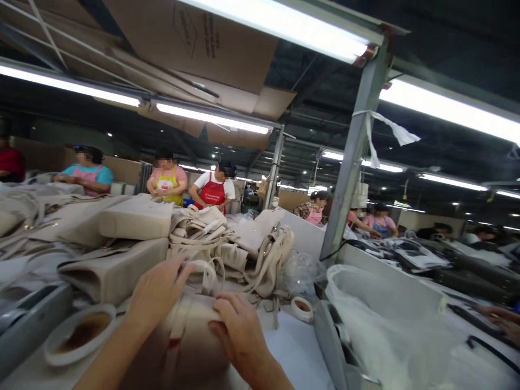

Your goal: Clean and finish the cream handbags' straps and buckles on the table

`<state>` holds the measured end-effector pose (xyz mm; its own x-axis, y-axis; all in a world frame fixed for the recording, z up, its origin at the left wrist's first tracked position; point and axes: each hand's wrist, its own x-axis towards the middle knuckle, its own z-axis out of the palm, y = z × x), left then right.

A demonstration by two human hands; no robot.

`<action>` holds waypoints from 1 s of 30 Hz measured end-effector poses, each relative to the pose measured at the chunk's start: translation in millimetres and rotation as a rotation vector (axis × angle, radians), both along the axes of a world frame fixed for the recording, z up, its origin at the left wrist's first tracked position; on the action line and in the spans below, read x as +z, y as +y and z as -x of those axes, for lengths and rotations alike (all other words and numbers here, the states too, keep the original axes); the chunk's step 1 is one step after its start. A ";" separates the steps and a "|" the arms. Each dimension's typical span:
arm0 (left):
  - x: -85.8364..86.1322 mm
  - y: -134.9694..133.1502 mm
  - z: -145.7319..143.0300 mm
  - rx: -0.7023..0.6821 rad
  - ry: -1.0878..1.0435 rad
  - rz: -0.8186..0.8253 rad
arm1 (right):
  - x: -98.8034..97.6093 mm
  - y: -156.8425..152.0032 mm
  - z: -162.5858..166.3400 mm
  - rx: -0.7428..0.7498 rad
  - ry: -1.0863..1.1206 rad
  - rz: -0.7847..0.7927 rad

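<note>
My left hand [156, 292] rests on the top of a beige handbag [190, 341] that stands in front of me, its fingers curled near the bag's strap [205, 271]. My right hand [239, 330] grips the bag's upper right edge with bent fingers. Both forearms reach in from the bottom of the view. Right behind the bag lies a heap of similar beige bags and straps [227, 244].
A roll of tape [301, 309] lies right of the bag, a larger roll [79, 333] at the left. A bin lined with clear plastic [382, 314] stands at the right beside a metal post [353, 151]. Several people in aprons work at the far side.
</note>
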<state>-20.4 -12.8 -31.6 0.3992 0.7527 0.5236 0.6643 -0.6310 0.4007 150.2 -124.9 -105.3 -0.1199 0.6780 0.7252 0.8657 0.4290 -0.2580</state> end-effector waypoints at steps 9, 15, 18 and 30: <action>-35.5 23.2 -0.4 0.017 -0.189 -0.220 | -32.1 -3.0 -143.5 -0.420 0.380 0.498; -35.5 24.9 -1.4 -0.041 -0.232 -0.202 | -58.1 -18.1 -107.5 -0.239 0.049 0.919; -30.0 21.7 0.3 -0.071 -0.249 -0.149 | -68.8 -24.7 -82.7 -0.247 -0.070 0.962; -0.3 8.0 8.6 -0.262 -0.155 0.035 | 67.2 -17.3 -71.0 0.200 1.335 0.058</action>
<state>-29.0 -4.8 -31.9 0.4991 0.6533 0.5692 0.4101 -0.7568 0.5090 221.2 -142.2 -38.1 0.5491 0.7653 0.3360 -0.1338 0.4773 -0.8685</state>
